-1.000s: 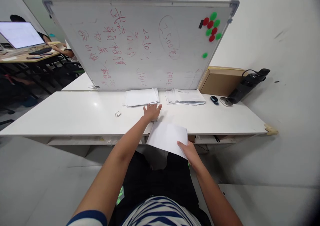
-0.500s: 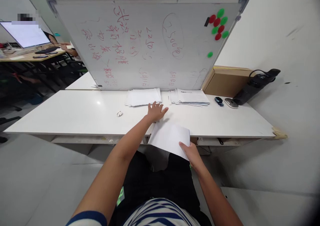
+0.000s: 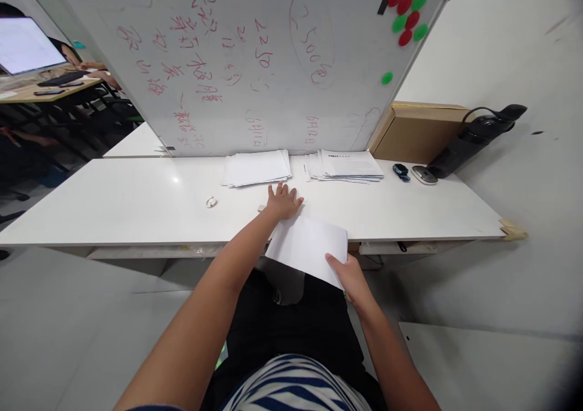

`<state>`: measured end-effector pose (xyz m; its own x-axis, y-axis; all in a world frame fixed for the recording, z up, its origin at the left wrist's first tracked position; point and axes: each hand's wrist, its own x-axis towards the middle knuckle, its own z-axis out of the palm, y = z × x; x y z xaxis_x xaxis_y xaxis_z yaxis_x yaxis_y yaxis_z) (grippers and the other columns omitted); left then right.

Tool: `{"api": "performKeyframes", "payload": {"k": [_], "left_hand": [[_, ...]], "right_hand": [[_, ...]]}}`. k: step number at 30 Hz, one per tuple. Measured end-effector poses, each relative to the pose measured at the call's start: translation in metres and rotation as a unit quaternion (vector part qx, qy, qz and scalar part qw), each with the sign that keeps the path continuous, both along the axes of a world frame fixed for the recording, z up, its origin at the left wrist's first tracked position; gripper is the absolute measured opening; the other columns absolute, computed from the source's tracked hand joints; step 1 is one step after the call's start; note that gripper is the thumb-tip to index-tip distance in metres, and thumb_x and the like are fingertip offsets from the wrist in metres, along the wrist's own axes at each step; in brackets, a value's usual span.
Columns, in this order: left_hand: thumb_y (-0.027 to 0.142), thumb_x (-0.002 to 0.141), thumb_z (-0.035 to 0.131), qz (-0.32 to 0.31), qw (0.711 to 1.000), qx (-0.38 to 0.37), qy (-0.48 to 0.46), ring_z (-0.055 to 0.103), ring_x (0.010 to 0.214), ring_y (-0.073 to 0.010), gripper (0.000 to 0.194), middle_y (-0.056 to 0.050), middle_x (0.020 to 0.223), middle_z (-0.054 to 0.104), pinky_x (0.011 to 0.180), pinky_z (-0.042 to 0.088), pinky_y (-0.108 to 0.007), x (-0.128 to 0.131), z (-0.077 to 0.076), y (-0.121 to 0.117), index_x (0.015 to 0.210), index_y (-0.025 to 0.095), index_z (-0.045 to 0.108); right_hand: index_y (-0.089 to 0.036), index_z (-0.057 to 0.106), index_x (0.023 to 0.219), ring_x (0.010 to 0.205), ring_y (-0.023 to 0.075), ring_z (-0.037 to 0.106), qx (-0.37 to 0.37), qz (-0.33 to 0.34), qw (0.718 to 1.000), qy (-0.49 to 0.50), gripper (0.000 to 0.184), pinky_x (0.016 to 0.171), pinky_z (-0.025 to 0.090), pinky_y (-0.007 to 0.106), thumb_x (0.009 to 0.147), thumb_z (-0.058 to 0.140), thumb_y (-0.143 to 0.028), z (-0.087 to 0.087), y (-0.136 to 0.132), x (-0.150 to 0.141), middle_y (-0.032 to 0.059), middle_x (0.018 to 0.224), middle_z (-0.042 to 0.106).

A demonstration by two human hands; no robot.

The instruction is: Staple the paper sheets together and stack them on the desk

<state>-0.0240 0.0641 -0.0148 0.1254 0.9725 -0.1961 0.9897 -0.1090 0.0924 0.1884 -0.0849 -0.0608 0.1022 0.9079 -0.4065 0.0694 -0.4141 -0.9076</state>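
Left hand (image 3: 285,201): fingers spread, palm down, by the far edge of the blank white paper (image 3: 310,241).
Right hand (image 3: 350,277): pinching that paper's right side — grip unchanged, fingers underneath hidden.
Small pale object (image 3: 262,209): newly visible beside the left wrist — probably partly covered.
Large red-inked whiteboard (image 3: 218,125): top now cropped.

The desk (image 3: 136,207) is white, and the paper (image 3: 310,244) is also white. The whiteboard (image 3: 228,83) has red writing on it. Its round magnets (image 3: 404,4) are in two colours, red and green. The box (image 3: 419,132) is brown, the bottle (image 3: 473,138) is black. The shirt (image 3: 296,387) has stripes of dark blue and white, and the trousers (image 3: 291,332) are black. The floor (image 3: 91,314) is grey.
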Motion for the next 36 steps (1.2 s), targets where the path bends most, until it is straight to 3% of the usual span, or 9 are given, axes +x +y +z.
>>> {"api": "performKeyframes", "payload": {"k": [9, 16, 21, 25, 36], "left_hand": [[0.056, 0.092, 0.009, -0.004, 1.000, 0.007, 0.013, -0.003, 0.144, -0.0313, 0.070, -0.014, 0.156, 0.015, 0.111, -0.003, -0.060, 0.001, -0.001, 0.002, 0.147, 0.017, 0.026], [0.056, 0.092, 0.011, -0.014, 1.000, 0.003, 0.000, -0.002, 0.145, -0.0301, 0.070, -0.013, 0.156, 0.017, 0.113, -0.001, -0.058, 0.002, 0.001, 0.001, 0.147, 0.016, 0.027], [0.054, 0.093, 0.013, -0.021, 0.997, 0.066, 0.018, -0.002, 0.145, -0.0294, 0.067, -0.010, 0.154, 0.026, 0.113, -0.004, -0.057, 0.003, -0.005, 0.000, 0.144, 0.017, 0.035], [0.054, 0.093, 0.014, -0.025, 0.995, 0.095, 0.032, -0.004, 0.145, -0.0294, 0.065, -0.009, 0.153, 0.028, 0.113, -0.007, -0.056, 0.004, -0.009, -0.002, 0.142, 0.018, 0.039], [0.060, 0.090, 0.015, -0.007, 0.999, 0.047, -0.008, -0.001, 0.144, -0.0314, 0.068, -0.011, 0.155, 0.022, 0.112, 0.002, -0.058, -0.002, -0.010, -0.002, 0.143, 0.020, 0.034]], "right_hand": [[-0.013, 0.068, 0.103, 0.088, 0.0276, 0.069, -0.048, 0.002, 0.991, 0.127, 0.043, 0.079, 0.055, 0.037, 0.070, 0.074, -0.040, 0.008, -0.005, 0.005, 0.0118, 0.098, 0.073], [-0.014, 0.066, 0.105, 0.084, 0.0244, 0.070, -0.100, -0.009, 0.980, 0.173, 0.043, 0.074, 0.056, 0.031, 0.069, 0.076, -0.035, 0.013, 0.001, 0.008, 0.0101, 0.098, 0.073], [-0.014, 0.067, 0.103, 0.081, 0.0234, 0.070, -0.119, -0.023, 0.979, 0.163, 0.040, 0.071, 0.056, 0.030, 0.069, 0.075, -0.033, 0.011, 0.004, 0.007, 0.0082, 0.095, 0.074], [-0.014, 0.066, 0.104, 0.080, 0.0234, 0.070, -0.116, -0.024, 0.981, 0.155, 0.041, 0.068, 0.056, 0.029, 0.068, 0.075, -0.034, 0.010, 0.005, 0.009, 0.0081, 0.095, 0.074], [-0.014, 0.069, 0.101, 0.086, 0.0288, 0.070, -0.052, 0.002, 0.986, 0.156, 0.040, 0.079, 0.055, 0.038, 0.070, 0.074, -0.039, 0.023, -0.006, 0.001, 0.0122, 0.097, 0.073]]}}
